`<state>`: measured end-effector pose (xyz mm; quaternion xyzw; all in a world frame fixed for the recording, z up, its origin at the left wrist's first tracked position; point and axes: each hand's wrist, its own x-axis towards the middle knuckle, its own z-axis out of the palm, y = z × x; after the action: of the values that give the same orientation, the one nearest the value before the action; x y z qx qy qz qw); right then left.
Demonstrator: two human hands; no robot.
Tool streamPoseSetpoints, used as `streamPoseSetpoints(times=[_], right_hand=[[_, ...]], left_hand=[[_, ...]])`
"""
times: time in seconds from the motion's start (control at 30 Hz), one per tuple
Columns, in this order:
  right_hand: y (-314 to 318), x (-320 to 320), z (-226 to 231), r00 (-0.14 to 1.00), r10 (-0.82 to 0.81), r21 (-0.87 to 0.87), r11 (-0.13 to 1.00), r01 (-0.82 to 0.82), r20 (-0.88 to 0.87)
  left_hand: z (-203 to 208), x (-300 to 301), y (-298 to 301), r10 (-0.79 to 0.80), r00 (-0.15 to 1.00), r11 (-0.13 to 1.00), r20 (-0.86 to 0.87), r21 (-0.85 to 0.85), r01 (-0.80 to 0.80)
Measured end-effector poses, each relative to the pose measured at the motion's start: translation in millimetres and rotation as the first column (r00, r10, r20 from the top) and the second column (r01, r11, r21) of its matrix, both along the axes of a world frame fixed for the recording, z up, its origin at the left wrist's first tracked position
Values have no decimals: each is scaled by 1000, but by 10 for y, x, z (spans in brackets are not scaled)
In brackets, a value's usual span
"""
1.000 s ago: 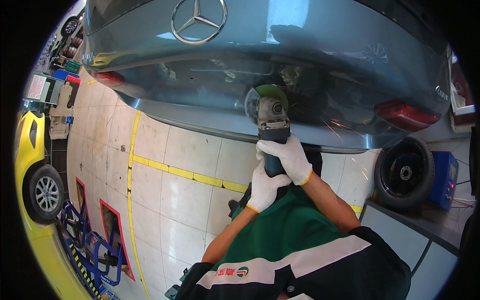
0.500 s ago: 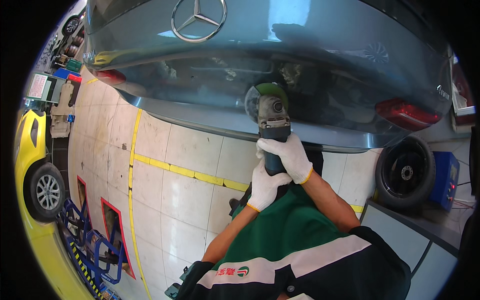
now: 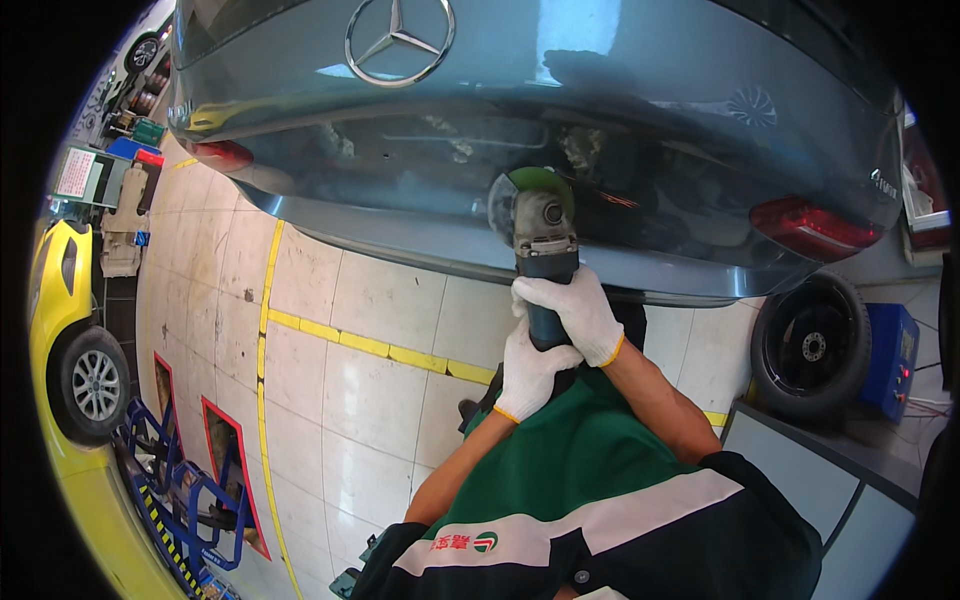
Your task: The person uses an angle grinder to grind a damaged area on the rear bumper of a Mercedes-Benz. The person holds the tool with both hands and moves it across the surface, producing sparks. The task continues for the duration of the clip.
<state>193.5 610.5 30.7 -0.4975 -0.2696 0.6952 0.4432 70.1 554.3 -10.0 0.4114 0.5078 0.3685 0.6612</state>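
Good grinding here would likely want light, even pressure, a shallow angle and a stance clear of the sparks (image 3: pixel 620 201) right of centre. The right hand (image 3: pixel 574 308), higher up, and the left hand (image 3: pixel 537 372), below it, wrap gloved fingers round the grinder (image 3: pixel 546 252) mid-frame. The tool looks scuffed grey in front and dark blue behind, its green disc (image 3: pixel 543 180) up at the blue-grey car (image 3: pixel 660 110) across the top

Before the car (image 3: pixel 660 70) is the grinder (image 3: pixel 545 225), the right grip (image 3: pixel 575 312) on it ahead of the left grip (image 3: pixel 537 370). Far left stands a second car (image 3: pixel 90 510); at right, a wheel (image 3: pixel 812 345) is just left of a box (image 3: pixel 893 360).
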Motion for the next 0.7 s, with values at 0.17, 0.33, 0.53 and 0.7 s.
streamPoseSetpoints(times=[0.17, 0.33, 0.53, 0.7], right_hand=[[-11, -22, 21, 1000, -6, 15, 1000, 6, -15], [-17, -37, 4, 1000, -21, 1, 1000, 21, -14], [-16, -39, 9, 1000, -6, 1, 1000, 6, -17], [-19, -39, 4, 1000, -2, -14, 1000, 2, -12]], left_hand=[[-48, -14, -16, 3, 1000, 999, 25, -41, -2], [-1, -11, 1, 6, 999, 999, 33, -52, -4], [-38, -8, 2, 9, 1000, 1000, 9, -8, -9], [-48, -6, -7, 14, 1000, 999, 22, -46, -13]])
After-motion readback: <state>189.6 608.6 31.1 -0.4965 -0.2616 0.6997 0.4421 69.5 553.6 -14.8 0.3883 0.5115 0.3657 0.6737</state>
